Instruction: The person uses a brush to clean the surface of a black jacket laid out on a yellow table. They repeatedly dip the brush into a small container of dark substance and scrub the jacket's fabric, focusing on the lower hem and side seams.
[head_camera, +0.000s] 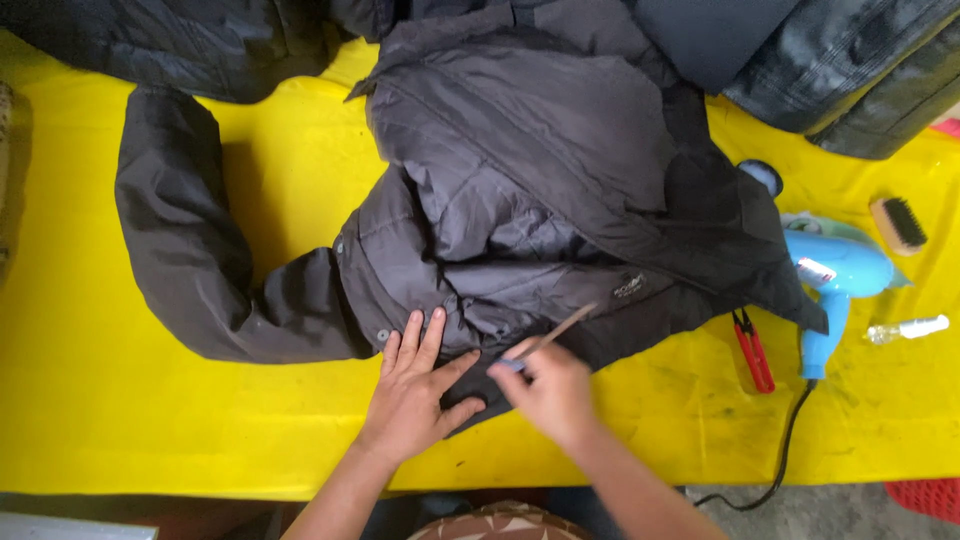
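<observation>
- Left hand (418, 390) flat, fingers spread, pressing jacket hem near table's near edge.
- Right hand (548, 388) closed around thin stick (556, 331), tip angled over hem.
- Jacket (520, 190): dark grey, quilted, matte, crumpled across yellow table (100, 400), sleeve curling toward left edge.
- Toward right edge: red snips (753, 348), blue dryer (835, 285), brush (899, 224).

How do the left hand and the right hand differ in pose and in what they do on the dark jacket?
The left hand lies flat with fingers spread, pressing the dark jacket; the right hand is curled in a pinch. The left hand holds nothing, while the right hand grips a thin stick-like tool that slants up to the right. Both are at the jacket's lower edge, over the yellow table cover.
</observation>
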